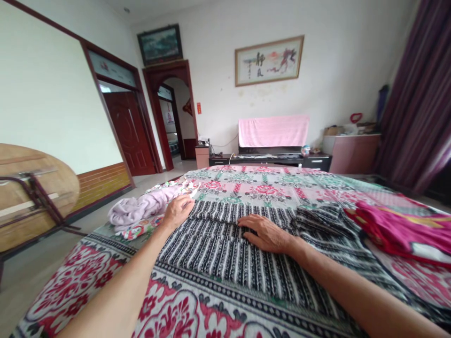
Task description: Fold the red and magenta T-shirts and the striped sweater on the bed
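Note:
A black-and-white striped knit garment (pixel 225 246) lies spread across the patterned bed cover (pixel 169 310) in front of me. At its far left edge, my left hand (pixel 178 211) has its fingers curled in against the fabric, pinching the border. My right hand (pixel 262 231) rests palm down on the middle of the garment, fingers apart, beside a crosswise crease. Toward the right the striped fabric bunches into loose folds, partly behind my right forearm. Just left of my left hand is a crumpled pale lilac cloth (pixel 141 207).
A folded bright pink garment (pixel 408 225) lies on the right of the bed. A round folding table (pixel 38 188) leans at the left wall. Beyond the bed stand a low black cabinet (pixel 317 163) and a screen under a pink cloth (pixel 274 131). A purple curtain (pixel 412 94) hangs at right.

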`<state>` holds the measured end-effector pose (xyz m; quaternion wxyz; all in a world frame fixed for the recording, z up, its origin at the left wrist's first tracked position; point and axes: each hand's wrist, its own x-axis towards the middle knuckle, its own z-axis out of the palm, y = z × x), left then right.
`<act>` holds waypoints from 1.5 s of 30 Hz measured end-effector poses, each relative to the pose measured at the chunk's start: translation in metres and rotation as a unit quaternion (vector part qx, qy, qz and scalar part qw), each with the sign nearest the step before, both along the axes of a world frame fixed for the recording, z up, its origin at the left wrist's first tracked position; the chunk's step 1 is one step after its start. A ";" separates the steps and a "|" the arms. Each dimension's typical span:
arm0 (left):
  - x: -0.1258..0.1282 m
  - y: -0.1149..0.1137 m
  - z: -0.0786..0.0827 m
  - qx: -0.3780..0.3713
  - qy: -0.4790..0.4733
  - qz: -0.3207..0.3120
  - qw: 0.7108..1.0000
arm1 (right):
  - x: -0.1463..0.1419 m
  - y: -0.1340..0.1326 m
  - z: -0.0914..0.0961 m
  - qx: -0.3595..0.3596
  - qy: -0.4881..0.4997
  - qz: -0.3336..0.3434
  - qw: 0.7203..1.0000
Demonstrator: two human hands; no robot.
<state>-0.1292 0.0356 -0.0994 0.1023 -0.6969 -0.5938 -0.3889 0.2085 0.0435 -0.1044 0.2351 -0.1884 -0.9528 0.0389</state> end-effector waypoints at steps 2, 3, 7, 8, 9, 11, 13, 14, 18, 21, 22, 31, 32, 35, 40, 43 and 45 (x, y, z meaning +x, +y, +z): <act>0.005 -0.001 0.001 0.019 0.002 -0.040 0.999 | 0.000 0.001 -0.002 -0.003 0.006 0.004 1.000; 0.008 -0.001 0.001 0.005 0.019 -0.066 0.998 | 0.001 0.002 -0.002 -0.003 0.010 0.005 1.000; 0.015 -0.005 -0.007 -0.106 0.099 -0.132 0.981 | 0.001 0.002 -0.002 -0.003 0.017 0.001 1.000; 0.016 -0.005 -0.008 -0.115 0.097 -0.124 0.981 | 0.001 0.002 -0.002 -0.002 0.018 0.000 1.000; 0.017 -0.006 -0.008 -0.110 0.086 -0.109 0.984 | 0.000 0.002 -0.002 -0.002 0.019 0.001 1.000; 0.021 -0.006 -0.005 -0.073 0.060 -0.085 0.992 | 0.000 0.003 -0.003 -0.002 0.020 0.004 1.000; 0.028 -0.007 -0.001 -0.048 0.062 -0.099 0.992 | 0.001 0.004 -0.003 -0.004 0.021 0.006 1.000; 0.033 -0.007 0.002 -0.055 0.077 -0.121 0.988 | 0.001 0.004 -0.004 -0.005 0.022 0.006 1.000; 0.049 -0.010 0.007 -0.129 0.120 -0.159 0.971 | 0.002 0.004 -0.004 -0.009 0.021 0.003 1.000; 0.056 -0.011 0.008 -0.089 0.083 -0.114 0.986 | 0.001 0.002 -0.002 -0.010 0.014 -0.007 1.000; 0.058 -0.011 0.008 -0.079 0.085 -0.111 0.987 | 0.001 0.001 -0.001 -0.010 0.010 -0.011 1.000; 0.041 -0.006 -0.002 -0.126 0.156 0.031 0.979 | 0.001 0.004 -0.004 -0.003 0.002 -0.021 1.000; 0.037 -0.005 -0.002 -0.121 0.151 0.046 0.980 | 0.001 0.004 -0.005 -0.002 0.003 -0.022 1.000; 0.035 -0.003 -0.004 -0.096 0.124 0.060 0.986 | 0.001 0.006 -0.006 -0.002 0.003 -0.024 1.000; 0.041 -0.004 -0.005 -0.126 0.161 0.009 0.979 | 0.001 0.007 -0.007 0.003 0.008 -0.020 1.000; 0.027 -0.006 0.006 -0.116 0.119 0.124 0.978 | 0.001 0.007 -0.008 -0.001 0.019 -0.022 1.000; 0.011 -0.008 0.015 -0.110 0.066 0.208 0.970 | 0.001 0.007 -0.009 -0.004 0.025 -0.022 0.999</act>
